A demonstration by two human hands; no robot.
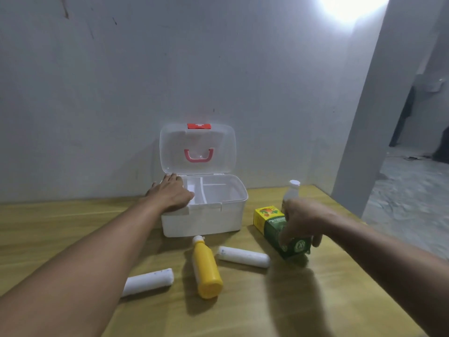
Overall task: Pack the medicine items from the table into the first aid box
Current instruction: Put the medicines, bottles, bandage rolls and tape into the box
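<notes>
First aid box [204, 215] stands open at 12 o'clock, lid upright. Your left hand [170, 193] rests flat, fingers spread, on its left rim. Your right hand [303, 222] grips the green carton [274, 227], long axis running 11 to 5. Yellow bottle [206, 268] lies cap toward 12; open table [267, 312] at 6.
</notes>
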